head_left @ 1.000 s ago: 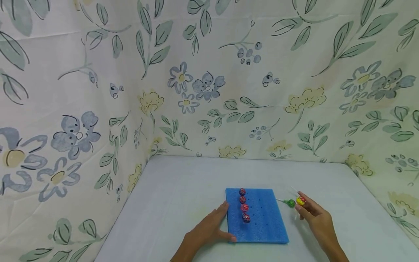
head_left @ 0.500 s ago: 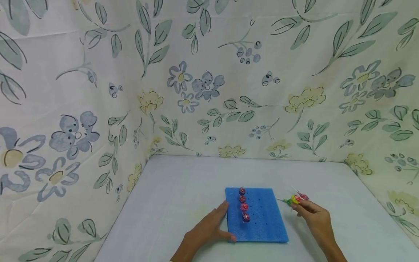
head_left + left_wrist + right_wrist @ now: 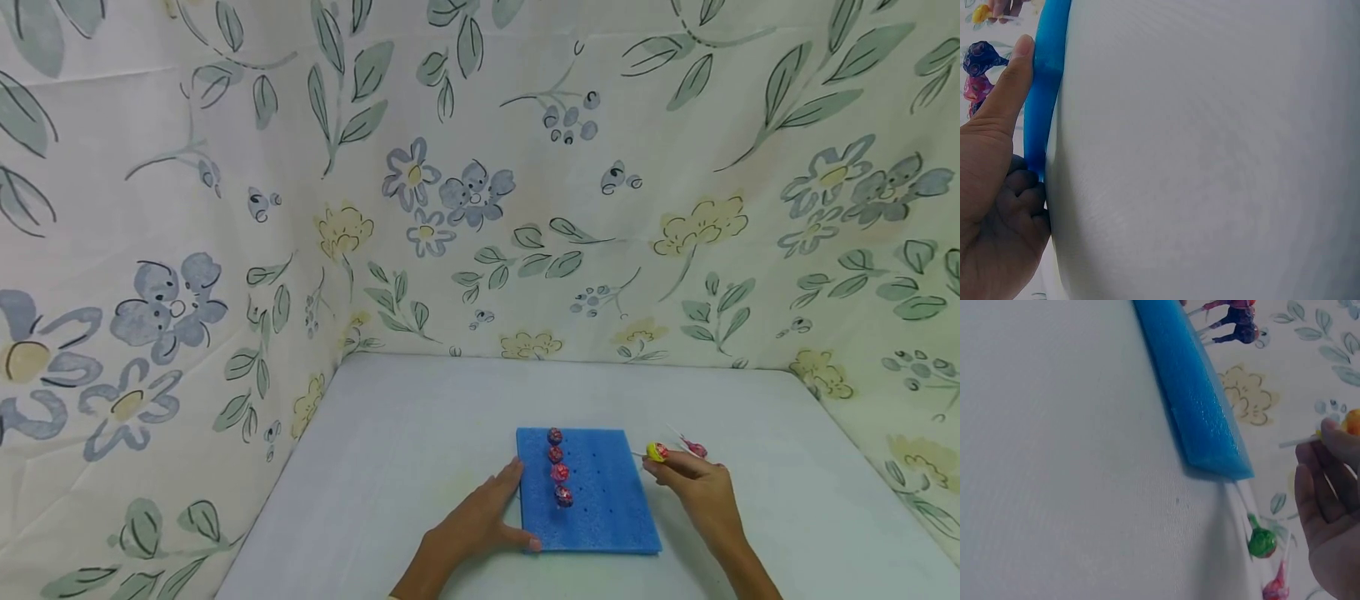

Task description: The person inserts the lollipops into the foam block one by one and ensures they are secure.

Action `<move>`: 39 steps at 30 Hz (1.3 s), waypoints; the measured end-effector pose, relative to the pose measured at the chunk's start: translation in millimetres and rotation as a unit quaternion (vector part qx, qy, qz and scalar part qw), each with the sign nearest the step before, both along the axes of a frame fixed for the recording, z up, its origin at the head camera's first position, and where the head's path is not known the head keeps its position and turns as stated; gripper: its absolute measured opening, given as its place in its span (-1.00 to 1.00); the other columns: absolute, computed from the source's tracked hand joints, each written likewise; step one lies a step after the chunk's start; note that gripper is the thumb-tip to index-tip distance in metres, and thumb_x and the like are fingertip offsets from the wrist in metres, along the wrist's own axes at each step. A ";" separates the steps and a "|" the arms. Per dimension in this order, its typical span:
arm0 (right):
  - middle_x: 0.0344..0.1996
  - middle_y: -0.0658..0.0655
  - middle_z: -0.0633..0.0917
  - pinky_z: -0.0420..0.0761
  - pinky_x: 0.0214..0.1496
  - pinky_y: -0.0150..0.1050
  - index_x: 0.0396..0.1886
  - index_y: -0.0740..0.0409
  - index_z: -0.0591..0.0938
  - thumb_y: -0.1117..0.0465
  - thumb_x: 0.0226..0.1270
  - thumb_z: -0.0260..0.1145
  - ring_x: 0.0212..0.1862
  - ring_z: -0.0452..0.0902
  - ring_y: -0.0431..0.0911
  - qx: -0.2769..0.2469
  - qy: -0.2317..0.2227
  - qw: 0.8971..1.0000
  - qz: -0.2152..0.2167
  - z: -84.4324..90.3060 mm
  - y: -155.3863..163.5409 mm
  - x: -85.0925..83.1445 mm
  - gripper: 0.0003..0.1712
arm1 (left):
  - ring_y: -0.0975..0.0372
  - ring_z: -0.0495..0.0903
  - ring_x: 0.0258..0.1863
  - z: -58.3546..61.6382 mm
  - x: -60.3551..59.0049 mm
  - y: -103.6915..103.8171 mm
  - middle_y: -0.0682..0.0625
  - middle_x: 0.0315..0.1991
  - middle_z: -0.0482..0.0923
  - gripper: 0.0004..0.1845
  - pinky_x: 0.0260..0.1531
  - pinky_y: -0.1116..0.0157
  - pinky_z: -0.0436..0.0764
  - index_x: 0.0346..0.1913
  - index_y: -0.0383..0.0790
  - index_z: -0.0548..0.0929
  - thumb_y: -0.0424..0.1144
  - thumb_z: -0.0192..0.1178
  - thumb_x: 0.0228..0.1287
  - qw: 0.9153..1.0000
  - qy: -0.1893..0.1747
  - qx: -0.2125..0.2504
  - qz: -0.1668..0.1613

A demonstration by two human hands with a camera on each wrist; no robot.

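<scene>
- Bench (image 3: 420,417): carries everything, under both hands.
- Blue foam board (image 3: 600,533): lies between the two hands; left fingers along its left edge, thumb at the near corner.
- Step in hand, my read: bringing the next lollipop over to the board, which the left hand steadies.
- Left hand (image 3: 480,518): thumb and fingers spread apart, touching the board, gripping no lollipop.
- Right hand (image 3: 703,493): fingers clamped on the yellow lollipop (image 3: 657,452) near its head, just beside the board's right edge, lifted off the bench; stick points roughly down.
- Row of four lollipops (image 3: 559,472): stood in the board, just right of the left fingers.
- Green lollipop (image 3: 1263,542): on the bench near the right fingers; head hidden in the head view.
- Pink lollipop (image 3: 697,449): on the bench, just behind the right hand.
- Free holes (image 3: 594,455): left of the right fingers. Next move likely calls for stick tip over one, upright, then a straight push.
- Delta vs half a second ago: right hand and yellow lollipop shifted left, toward the board, now covering the green head. Board, left hand, row of four: no visible change.
</scene>
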State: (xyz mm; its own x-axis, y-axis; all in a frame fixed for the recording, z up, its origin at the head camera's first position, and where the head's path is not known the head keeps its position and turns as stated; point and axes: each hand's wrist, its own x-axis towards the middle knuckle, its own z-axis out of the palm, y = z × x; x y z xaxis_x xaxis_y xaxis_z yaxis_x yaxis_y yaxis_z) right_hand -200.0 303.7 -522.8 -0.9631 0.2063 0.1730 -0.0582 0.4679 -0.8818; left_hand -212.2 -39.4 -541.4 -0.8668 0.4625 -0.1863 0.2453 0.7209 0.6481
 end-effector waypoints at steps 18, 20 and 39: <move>-0.11 0.14 0.87 0.68 -0.02 -0.53 0.05 0.23 0.81 0.03 0.59 0.36 -0.10 0.82 -0.07 -0.018 -0.010 1.000 0.024 0.1 -27.5 -15.0 -0.64 | 0.02 0.10 0.70 4.8 -0.3 -0.4 0.02 0.73 0.06 0.33 0.60 -0.08 0.26 0.74 -0.02 0.05 0.32 0.58 0.01 1.000 -0.009 -0.006 0.005; -0.11 0.13 0.87 0.66 -0.02 -0.54 0.04 0.21 0.82 0.01 0.59 0.35 -0.11 0.81 -0.07 -0.010 -0.014 1.000 0.022 -0.7 -29.0 -16.3 -0.63 | 0.02 0.10 0.69 5.1 0.0 -0.5 0.02 0.73 0.06 0.33 0.60 -0.08 0.27 0.74 -0.02 0.05 0.32 0.58 0.01 1.000 -0.005 -0.011 0.004; -0.07 0.15 0.86 0.73 0.04 -0.45 0.05 0.22 0.82 0.06 0.57 0.38 -0.03 0.82 -0.04 -0.054 -0.051 0.997 0.033 -0.1 -55.1 -29.7 -0.66 | 0.02 0.10 0.69 5.3 0.8 0.6 0.01 0.73 0.05 0.34 0.60 -0.07 0.25 0.74 -0.04 0.06 0.33 0.58 0.00 1.000 -0.006 -0.007 0.003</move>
